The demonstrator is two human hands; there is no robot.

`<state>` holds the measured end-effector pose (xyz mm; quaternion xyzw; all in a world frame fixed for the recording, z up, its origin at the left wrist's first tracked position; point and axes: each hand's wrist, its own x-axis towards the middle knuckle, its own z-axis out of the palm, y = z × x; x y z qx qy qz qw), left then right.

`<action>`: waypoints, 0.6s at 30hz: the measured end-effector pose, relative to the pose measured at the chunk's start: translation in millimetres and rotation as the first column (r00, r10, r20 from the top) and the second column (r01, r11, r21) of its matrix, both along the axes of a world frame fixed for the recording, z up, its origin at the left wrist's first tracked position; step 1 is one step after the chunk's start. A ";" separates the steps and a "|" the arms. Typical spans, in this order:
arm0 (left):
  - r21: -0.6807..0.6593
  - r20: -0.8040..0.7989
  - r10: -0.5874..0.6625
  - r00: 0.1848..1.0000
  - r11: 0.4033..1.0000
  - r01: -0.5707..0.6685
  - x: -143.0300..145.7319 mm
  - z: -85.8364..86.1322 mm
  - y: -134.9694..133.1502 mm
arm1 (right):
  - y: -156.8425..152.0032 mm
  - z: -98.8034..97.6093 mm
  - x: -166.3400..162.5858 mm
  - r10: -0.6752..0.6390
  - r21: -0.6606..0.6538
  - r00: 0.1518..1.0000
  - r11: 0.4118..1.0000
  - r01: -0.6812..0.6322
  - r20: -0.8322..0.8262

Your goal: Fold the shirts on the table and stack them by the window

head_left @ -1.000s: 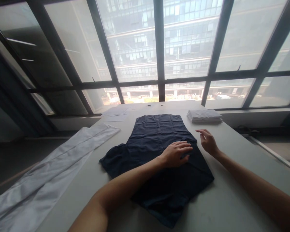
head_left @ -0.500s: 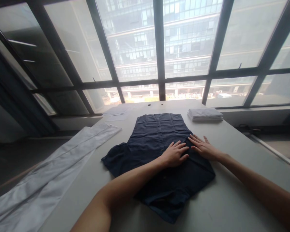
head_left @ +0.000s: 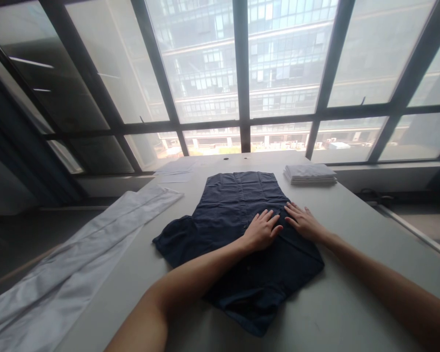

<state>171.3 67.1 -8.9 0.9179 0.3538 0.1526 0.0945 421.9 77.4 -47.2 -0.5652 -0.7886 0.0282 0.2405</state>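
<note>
A dark navy shirt (head_left: pixel 238 200) lies spread on the grey table (head_left: pixel 352 303), its right side folded inward. My left hand (head_left: pixel 261 229) rests flat on the shirt's middle with fingers spread. Beside it, my right hand (head_left: pixel 303 221) lies flat on the folded right edge, fingers stretched out. The two hands nearly touch. Neither holds anything.
A stack of folded white cloth (head_left: pixel 310 174) sits at the table's far right. A long white cloth (head_left: pixel 77 259) runs along the left edge and hangs off the front. Flat white sheets (head_left: pixel 176 172) lie at the far left. Big windows (head_left: pixel 242 73) stand behind the table.
My right hand came down from above the table onto the shirt's right edge, beside the left hand. Both hands then slid slightly away from me across the cloth.
</note>
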 end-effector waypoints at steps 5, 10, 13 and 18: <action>0.078 0.104 -0.084 0.991 0.994 0.076 1.6 3.9 -0.6 | 0.1 6.3 2.7 -0.089 0.108 0.988 0.989 0.103 -0.125; 0.056 0.108 -0.059 0.992 0.997 0.053 0.5 2.2 0.7 | -0.7 18.2 10.9 -0.103 0.298 0.941 0.932 0.205 -0.324; 0.032 0.120 -0.063 0.991 0.998 0.060 -0.7 2.3 2.5 | 2.7 10.8 11.7 -0.091 0.270 0.951 0.947 0.175 -0.297; 0.120 0.197 -0.057 0.979 0.992 0.034 0.6 5.6 3.5 | 7.2 -4.3 7.8 -0.111 0.147 0.983 0.980 0.132 -0.144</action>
